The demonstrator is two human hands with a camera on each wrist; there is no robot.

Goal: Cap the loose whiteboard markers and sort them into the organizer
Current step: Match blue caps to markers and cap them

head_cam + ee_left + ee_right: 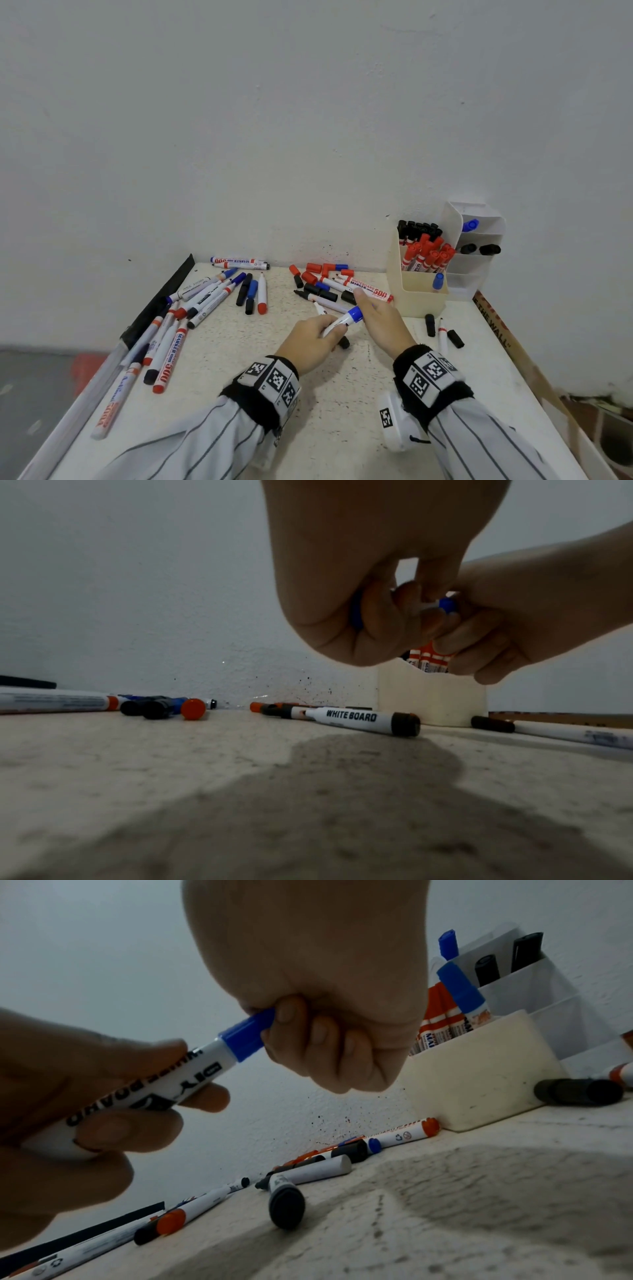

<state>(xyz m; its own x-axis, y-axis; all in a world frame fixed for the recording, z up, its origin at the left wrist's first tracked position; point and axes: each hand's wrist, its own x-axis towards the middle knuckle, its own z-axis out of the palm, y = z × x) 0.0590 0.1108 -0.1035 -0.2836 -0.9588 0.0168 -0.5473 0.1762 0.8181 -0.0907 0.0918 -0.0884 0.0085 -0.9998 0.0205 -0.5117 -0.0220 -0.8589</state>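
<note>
My left hand [317, 337] grips the white barrel of a blue whiteboard marker [337, 323] above the middle of the table. My right hand [378, 317] holds the blue cap [355, 314] seated on the marker's end, fingers curled round it [248, 1035]. In the left wrist view the blue cap [447, 605] shows between both hands. The cream organizer [419, 301] stands at the back right, holding black and red markers and one blue marker [438, 281]. Behind it a white tiered organizer [479, 240] holds blue and black markers.
Several loose markers [191, 308] lie across the table's left side. A heap of red, black and blue caps and markers [325, 282] sits at the back centre. Black caps and a red marker [443, 334] lie right of my hands. A wall runs behind.
</note>
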